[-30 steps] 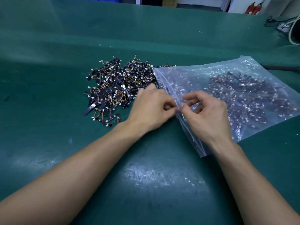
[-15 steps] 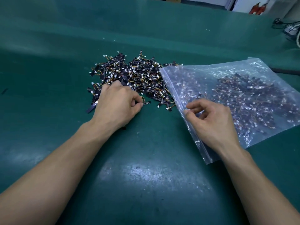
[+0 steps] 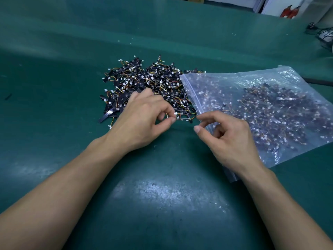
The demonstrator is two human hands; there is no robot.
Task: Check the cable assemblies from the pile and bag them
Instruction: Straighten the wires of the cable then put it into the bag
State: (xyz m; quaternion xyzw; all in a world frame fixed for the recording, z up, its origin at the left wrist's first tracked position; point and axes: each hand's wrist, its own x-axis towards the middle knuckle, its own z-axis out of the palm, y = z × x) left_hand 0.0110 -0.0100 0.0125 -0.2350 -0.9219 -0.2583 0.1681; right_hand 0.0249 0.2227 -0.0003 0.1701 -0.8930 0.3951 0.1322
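At the mouth of the bag [image 3: 232,82], I see the left hand [image 3: 144,118] pinching one cable [image 3: 182,119] by its white plug. The right hand [image 3: 232,141] pinches the bag's lip, with many bagged cables [image 3: 273,109] inside.

The pile of cable assemblies [image 3: 147,83] lies on the table mat [image 3: 162,204], at its middle and toward the far side. A zip bag [image 3: 252,83] lies flat to the right of the pile. Its mouth edge touches the pile's right side and runs back toward the person. Bagged assemblies [image 3: 279,114] sit inside it, mostly in the half away from the mouth. The left hand [image 3: 144,120] is at the pile's near edge, pinching one cable assembly [image 3: 182,118] that points toward the bag's mouth. Just beside it, the right hand [image 3: 232,139] lies over the bag's near left part and pinches the mouth edge. Loose cords [image 3: 322,35] lie at the table's far right.
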